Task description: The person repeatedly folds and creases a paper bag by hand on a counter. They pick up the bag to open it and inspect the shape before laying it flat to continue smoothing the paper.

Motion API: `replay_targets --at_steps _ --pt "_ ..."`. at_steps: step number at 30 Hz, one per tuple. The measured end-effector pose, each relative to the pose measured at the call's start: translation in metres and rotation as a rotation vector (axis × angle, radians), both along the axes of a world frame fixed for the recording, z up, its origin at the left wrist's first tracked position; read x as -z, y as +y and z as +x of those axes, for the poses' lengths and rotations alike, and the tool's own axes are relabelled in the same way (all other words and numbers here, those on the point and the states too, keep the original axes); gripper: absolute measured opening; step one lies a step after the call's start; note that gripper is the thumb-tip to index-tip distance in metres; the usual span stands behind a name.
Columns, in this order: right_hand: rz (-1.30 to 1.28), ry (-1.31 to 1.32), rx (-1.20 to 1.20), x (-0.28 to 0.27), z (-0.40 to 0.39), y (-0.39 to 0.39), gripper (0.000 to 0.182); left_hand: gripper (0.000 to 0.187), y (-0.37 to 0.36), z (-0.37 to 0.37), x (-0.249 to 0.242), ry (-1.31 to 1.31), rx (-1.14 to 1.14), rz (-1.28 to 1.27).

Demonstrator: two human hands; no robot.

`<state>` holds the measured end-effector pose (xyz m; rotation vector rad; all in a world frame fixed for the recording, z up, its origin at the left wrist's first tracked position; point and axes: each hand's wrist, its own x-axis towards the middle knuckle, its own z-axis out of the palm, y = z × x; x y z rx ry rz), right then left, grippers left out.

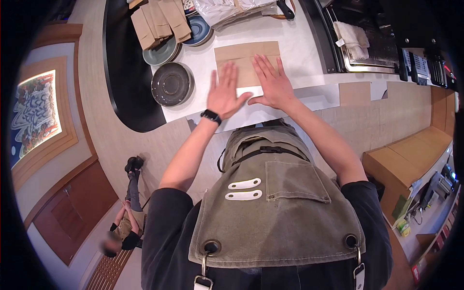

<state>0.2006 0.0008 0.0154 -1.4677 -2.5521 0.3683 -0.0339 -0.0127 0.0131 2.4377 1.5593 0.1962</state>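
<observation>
hands [275,91] over brown paper [245,65] on white counter [302,55], above pale floor [162,154].

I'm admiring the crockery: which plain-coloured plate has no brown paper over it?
The dark grey plate, lowest in view: its whole face shows. Brown paper packets overlap the greenish plate and the blue plate.

The countertop [299,63] carries at least three piles of plates along its left edge, topped by one dark grey plate [170,84] nearest the near left corner, one grey-green plate [163,54] and one blue plate [199,32]; those beneath cannot be counted. Toward the near edge: one kraft paper piece [247,53] and two hands, one left hand [224,96], one right hand [274,88]. Far left: several kraft packets [157,23], overlapping, uncountable.
</observation>
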Motion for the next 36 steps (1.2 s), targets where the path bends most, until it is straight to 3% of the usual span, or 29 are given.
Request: replay_targets --at_steps 5,6,9,13,18,21,22,25,29,36 --pt "0.002 -0.024 0.004 -0.001 0.000 -0.001 0.141 0.103 -0.015 -0.038 -0.004 0.052 -0.221 -0.012" --pt "0.004 -0.028 0.003 0.000 0.000 -0.002 0.141 0.101 -0.014 -0.028 -0.017 0.105 -0.208 0.013" --pt "0.010 -0.015 -0.002 0.003 0.000 -0.001 0.141 0.094 0.000 0.008 -0.025 -0.065 -0.051 0.022" --pt "0.016 -0.005 -0.010 0.001 -0.001 0.000 0.139 0.095 0.028 0.030 -0.008 -0.004 0.068 0.034" --pt "-0.009 -0.046 -0.005 -0.004 -0.001 -0.001 0.140 0.098 0.013 -0.009 -0.004 0.033 -0.173 0.016" --pt "0.001 -0.029 -0.009 -0.003 -0.001 -0.001 0.140 0.096 0.000 -0.004 -0.009 0.031 -0.186 0.112" --pt "0.015 -0.067 -0.007 -0.002 0.000 -0.001 0.140 0.083 -0.008 0.006 -0.016 -0.053 -0.084 0.056" --pt "0.039 -0.097 -0.014 0.002 0.000 -0.001 0.140 0.075 -0.031 0.024 -0.009 -0.168 0.214 -0.009" --pt "0.037 -0.011 -0.008 0.003 0.001 -0.001 0.140 0.071 -0.044 0.006 -0.009 0.002 0.128 0.068" --pt "0.038 -0.014 -0.012 0.001 0.000 -0.001 0.142 0.063 -0.056 -0.025 -0.020 0.073 -0.058 0.074"
